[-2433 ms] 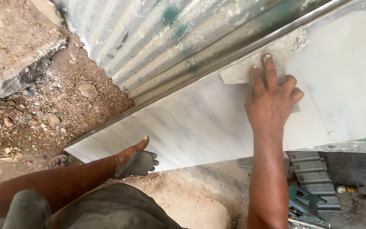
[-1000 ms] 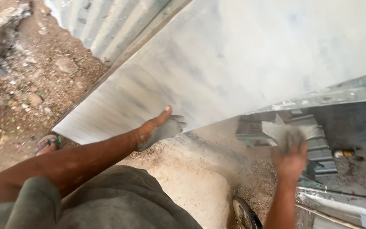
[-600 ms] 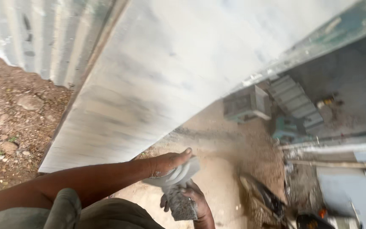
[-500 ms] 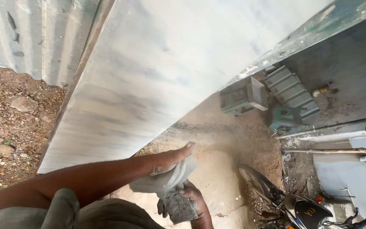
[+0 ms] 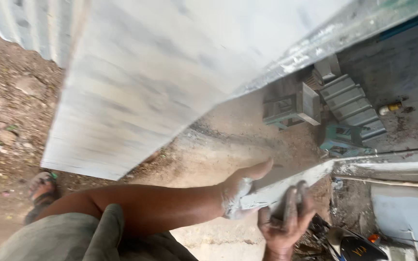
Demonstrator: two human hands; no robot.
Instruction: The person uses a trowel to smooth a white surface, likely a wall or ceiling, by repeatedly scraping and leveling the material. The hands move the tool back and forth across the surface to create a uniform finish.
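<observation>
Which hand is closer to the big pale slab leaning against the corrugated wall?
Left. The left hand sits just below the pale slab; the right hand is lower and farther away, holding a dusty grey strip.

Slab (image 5: pixel 160 82) above hands, fence (image 5: pixel 30 24) behind

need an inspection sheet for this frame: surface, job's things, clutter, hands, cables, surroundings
Surface: large pale grey stone slab, tilted, blurred by motion.
Job's things: dusty grey cloth-like piece, lying between both hands.
Clutter: grey ribbed blocks and a green frame on the dusty ground; small yellow-orange object.
Hands: left hand dust-coated, resting on the grey piece; right hand curled on it from below; exact grip unclear.
Cables: nothing seen.
Surroundings: corrugated metal sheet, bare soil with stones, sandalled foot.
</observation>
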